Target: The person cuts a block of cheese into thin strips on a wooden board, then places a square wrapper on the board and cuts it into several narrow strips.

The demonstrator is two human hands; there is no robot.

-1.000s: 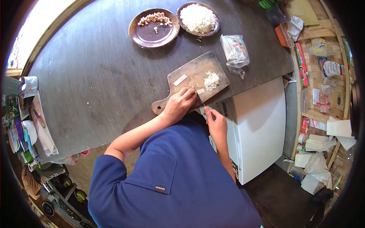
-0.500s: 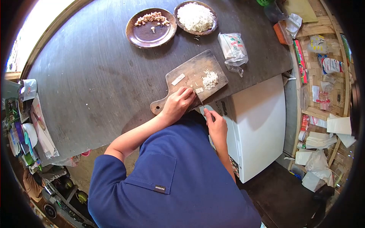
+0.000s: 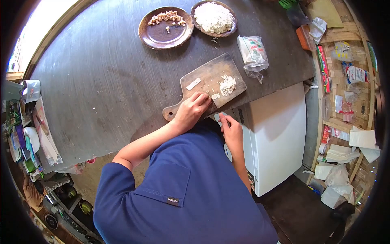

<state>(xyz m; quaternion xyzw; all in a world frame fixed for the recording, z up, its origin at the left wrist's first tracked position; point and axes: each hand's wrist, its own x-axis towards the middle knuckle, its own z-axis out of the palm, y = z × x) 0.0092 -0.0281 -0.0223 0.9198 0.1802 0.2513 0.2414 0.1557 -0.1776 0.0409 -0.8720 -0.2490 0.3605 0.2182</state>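
My left hand is closed, its fingertips pressed onto a small pale food piece on the wooden cutting board. My right hand wraps round the handle of a small knife, whose thin blade stands close beside the left fingertips at the board's near edge. To the right of the fingers lies a heap of fine white shreds. A flat pale slab rests on the board's left part. What lies under the left fingers is mostly hidden.
Beyond the board, a brown plate carries light brown chunks, and a second plate is piled with white shreds. A plastic-wrapped packet lies to the board's right. A white cabinet-like appliance stands below the table.
The view has shifted slightly, so the board and plates appear a little to the right. Both hands stay at nearly the same place, with the knife still beside the left fingertips.
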